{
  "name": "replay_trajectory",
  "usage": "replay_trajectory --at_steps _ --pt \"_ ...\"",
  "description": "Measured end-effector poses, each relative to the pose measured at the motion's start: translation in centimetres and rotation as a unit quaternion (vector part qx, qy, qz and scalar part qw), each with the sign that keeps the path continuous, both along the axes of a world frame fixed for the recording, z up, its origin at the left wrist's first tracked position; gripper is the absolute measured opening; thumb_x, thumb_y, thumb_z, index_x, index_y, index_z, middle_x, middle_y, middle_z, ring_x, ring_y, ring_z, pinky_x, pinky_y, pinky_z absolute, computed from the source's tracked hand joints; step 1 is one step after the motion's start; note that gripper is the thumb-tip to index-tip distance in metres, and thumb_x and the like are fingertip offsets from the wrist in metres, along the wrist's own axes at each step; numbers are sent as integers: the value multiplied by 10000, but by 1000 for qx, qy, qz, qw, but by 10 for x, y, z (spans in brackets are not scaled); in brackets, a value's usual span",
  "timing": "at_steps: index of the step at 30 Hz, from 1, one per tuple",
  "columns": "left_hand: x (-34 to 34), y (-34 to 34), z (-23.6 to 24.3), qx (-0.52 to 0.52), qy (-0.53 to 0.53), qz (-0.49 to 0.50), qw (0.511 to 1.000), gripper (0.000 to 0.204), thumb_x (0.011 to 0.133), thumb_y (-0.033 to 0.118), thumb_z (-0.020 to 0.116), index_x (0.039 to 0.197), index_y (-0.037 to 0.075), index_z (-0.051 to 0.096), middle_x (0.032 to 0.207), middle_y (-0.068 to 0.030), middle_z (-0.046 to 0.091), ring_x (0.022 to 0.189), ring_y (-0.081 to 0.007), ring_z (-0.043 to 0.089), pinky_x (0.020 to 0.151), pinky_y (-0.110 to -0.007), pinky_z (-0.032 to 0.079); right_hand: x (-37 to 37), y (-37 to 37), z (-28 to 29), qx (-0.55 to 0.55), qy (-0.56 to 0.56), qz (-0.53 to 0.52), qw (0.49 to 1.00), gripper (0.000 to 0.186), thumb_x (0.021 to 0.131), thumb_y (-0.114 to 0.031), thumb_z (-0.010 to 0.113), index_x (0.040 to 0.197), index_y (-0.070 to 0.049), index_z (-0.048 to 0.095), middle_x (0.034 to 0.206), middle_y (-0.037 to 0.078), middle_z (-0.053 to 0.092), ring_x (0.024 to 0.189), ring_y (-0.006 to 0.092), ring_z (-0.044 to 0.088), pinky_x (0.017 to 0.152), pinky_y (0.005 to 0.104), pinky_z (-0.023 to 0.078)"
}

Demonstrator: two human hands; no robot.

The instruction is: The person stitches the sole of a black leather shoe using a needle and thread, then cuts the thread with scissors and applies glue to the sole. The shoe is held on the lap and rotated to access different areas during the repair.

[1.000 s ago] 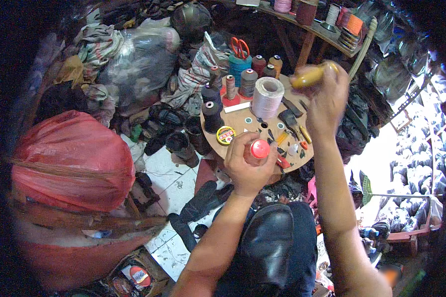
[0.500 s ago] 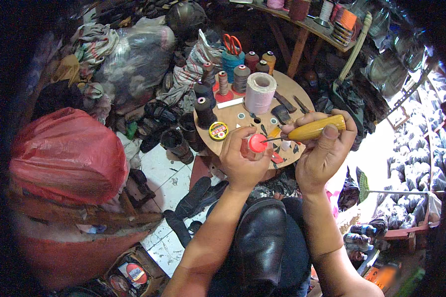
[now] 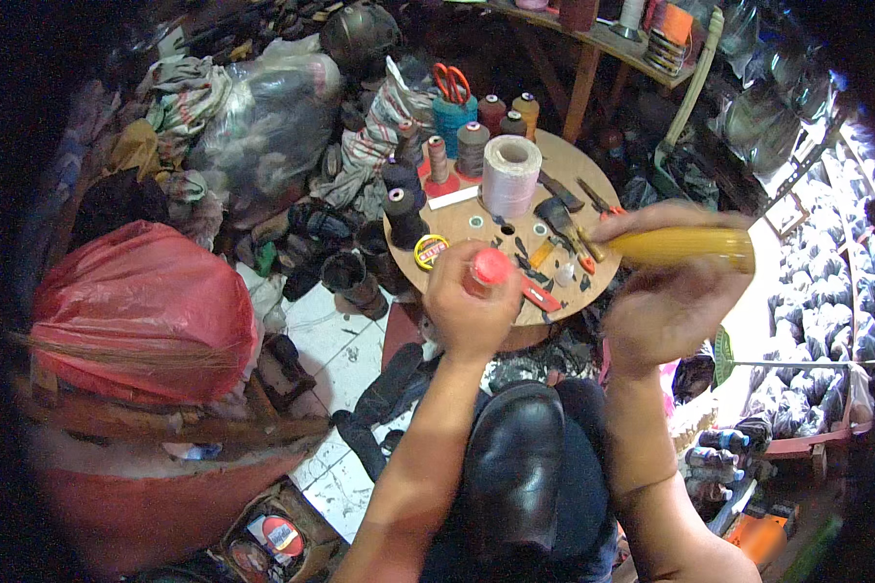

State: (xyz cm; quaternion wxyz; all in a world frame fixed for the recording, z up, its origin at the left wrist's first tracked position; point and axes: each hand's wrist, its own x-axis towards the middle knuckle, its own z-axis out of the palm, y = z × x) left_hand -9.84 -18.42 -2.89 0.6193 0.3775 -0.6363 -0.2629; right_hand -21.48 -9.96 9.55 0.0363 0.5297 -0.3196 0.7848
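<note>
My left hand (image 3: 472,309) is wrapped round a small bottle with a red cap (image 3: 493,267). The fingers hide most of the bottle's body. Smeared by motion, my right hand (image 3: 663,306) is closed on an awl with a yellow wooden handle (image 3: 685,248); its thin metal shaft does not show now. The two hands are apart, both above the near side of a round wooden table (image 3: 564,160). Below them a black leather shoe (image 3: 517,457) rests upright on my lap, touched by neither hand.
On the table stand thread spools (image 3: 472,146), a large white roll (image 3: 511,180), a yellow round tin (image 3: 430,252), a hammer (image 3: 558,219) and a red-handled cutter (image 3: 541,293). Red-handled scissors (image 3: 451,83) stand behind. A red plastic-covered bundle (image 3: 146,311) lies left; shoe soles (image 3: 384,389) lie on the tiles.
My right hand has drawn the awl away from the bottle's red cap, moving right. My left hand has shifted slightly left with the bottle. The view has shifted a little.
</note>
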Motion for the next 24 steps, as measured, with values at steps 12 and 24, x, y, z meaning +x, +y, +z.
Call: replay_trajectory --at_steps 12,24 --pt "9 -2 0 74 119 48 989 343 852 78 856 1112 4 645 1011 -73 699 885 -144 683 785 -289 562 -54 -123 -155 339 208 -34 917 352 879 -133 785 1162 -22 608 1094 220 686 1010 399 695 872 460 551" --pt "8 -1 -2 58 135 20 989 400 831 82 878 1128 -9 627 977 -66 673 811 -122 657 705 -272 548 -89 -124 -205 508 274 -138 805 304 849 -82 753 1129 4 671 1079 238 737 1042 432 708 916 478 559"
